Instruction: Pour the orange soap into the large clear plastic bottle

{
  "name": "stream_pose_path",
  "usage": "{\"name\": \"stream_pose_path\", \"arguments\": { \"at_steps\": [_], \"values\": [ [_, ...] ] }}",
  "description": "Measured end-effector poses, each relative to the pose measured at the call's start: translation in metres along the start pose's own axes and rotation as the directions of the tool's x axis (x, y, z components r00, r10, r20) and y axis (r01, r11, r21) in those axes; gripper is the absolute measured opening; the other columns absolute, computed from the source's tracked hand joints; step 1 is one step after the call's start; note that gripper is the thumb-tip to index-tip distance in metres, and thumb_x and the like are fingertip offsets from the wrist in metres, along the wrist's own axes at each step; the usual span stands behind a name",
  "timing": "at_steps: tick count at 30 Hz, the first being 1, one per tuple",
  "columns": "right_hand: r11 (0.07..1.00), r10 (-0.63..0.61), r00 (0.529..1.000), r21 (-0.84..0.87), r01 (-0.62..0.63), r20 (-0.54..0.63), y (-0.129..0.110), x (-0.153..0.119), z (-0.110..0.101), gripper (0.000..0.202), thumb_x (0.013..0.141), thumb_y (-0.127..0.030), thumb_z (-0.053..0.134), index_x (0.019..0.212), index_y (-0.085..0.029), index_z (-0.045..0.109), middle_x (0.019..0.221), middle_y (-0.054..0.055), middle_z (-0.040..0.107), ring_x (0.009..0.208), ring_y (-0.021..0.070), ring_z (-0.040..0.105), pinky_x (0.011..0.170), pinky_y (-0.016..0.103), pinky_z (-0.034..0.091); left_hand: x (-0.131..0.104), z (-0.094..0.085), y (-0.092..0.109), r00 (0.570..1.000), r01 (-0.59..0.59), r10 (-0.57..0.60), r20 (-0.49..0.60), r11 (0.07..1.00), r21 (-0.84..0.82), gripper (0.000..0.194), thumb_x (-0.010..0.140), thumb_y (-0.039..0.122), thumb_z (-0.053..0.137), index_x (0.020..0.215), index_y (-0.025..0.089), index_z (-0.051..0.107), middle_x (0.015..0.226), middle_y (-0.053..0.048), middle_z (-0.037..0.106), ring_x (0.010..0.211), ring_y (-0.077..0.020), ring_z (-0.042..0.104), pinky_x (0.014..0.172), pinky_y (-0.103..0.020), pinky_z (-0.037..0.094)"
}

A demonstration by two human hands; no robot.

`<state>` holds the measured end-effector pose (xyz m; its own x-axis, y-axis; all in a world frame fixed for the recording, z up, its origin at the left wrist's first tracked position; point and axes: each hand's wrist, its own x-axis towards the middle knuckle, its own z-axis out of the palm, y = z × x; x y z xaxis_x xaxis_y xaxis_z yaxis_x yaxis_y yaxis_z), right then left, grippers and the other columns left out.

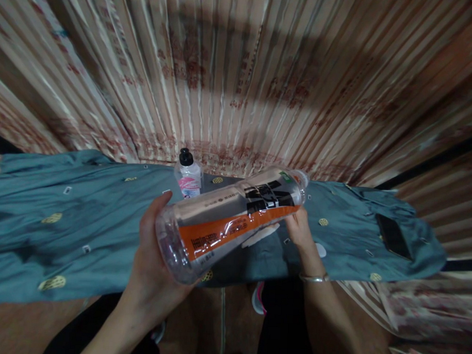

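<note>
A large clear plastic bottle (pixel 234 218) with an orange and black label lies tilted across the middle of the head view, held up over the cloth. My left hand (pixel 151 256) is wrapped round its base end. My right hand (pixel 296 228) grips it from below near the neck, its fingers mostly hidden behind the bottle. Just behind stands a small clear bottle (pixel 189 178) with a black cap and a pink label, its lower part hidden by the big one. A pale flat piece (pixel 261 234) shows beneath the large bottle; I cannot make out what it is.
A teal cloth with yellow prints (pixel 103 219) covers the narrow table. A dark phone (pixel 393 235) lies at its right end. A small white round thing (pixel 320 249) sits by my right wrist. A patterned curtain (pixel 239 94) hangs right behind the table.
</note>
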<state>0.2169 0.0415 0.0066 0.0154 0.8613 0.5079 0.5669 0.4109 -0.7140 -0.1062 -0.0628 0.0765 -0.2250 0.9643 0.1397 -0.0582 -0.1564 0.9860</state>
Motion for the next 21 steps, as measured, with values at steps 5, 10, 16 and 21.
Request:
{"name": "stream_pose_path", "arguments": {
  "at_steps": [5,10,16,21],
  "values": [
    [1.000,-0.004,1.000,-0.005,0.004,-0.007,0.001,0.000,0.000,0.037,0.104,-0.057,0.060,0.120,-0.026,0.073,0.114,0.010,0.081,0.116,0.0361,0.074,0.103,0.051,0.062,0.001,0.003,0.007,0.951,0.302,-0.306,0.040,0.897,-0.322,0.078,0.100,0.047,0.066,0.170,0.051,0.031,0.149,-0.005,0.079,0.111,-0.0350,0.087,0.075,-0.058,0.079],
    [1.000,0.001,1.000,-0.013,-0.001,0.007,-0.001,-0.001,-0.001,0.037,0.105,-0.056,0.058,0.120,-0.026,0.073,0.114,0.010,0.081,0.115,0.0359,0.074,0.103,0.051,0.062,0.006,0.008,0.024,0.891,0.416,-0.454,0.019,0.798,-0.437,0.083,0.093,0.050,0.076,0.167,0.050,0.037,0.140,-0.004,0.083,0.105,-0.0365,0.088,0.072,-0.059,0.079],
    [1.000,0.011,1.000,-0.026,-0.010,0.019,-0.002,0.000,-0.001,0.040,0.104,-0.059,0.057,0.122,-0.026,0.073,0.116,0.011,0.080,0.113,0.0352,0.074,0.100,0.050,0.063,0.004,0.007,0.029,0.890,0.420,-0.454,0.031,0.793,-0.441,0.101,0.073,0.041,0.091,0.160,0.052,0.041,0.144,-0.003,0.080,0.103,-0.0357,0.087,0.065,-0.052,0.077],
    [1.000,0.020,1.000,-0.015,-0.020,-0.001,-0.002,0.000,0.000,0.041,0.102,-0.057,0.058,0.122,-0.025,0.072,0.117,0.012,0.080,0.119,0.0368,0.074,0.104,0.052,0.062,0.003,0.009,0.033,0.892,0.428,-0.450,0.035,0.819,-0.382,0.100,0.072,0.032,0.089,0.159,0.050,0.043,0.133,-0.002,0.084,0.097,-0.0360,0.087,0.061,-0.053,0.076]
  ]
}}
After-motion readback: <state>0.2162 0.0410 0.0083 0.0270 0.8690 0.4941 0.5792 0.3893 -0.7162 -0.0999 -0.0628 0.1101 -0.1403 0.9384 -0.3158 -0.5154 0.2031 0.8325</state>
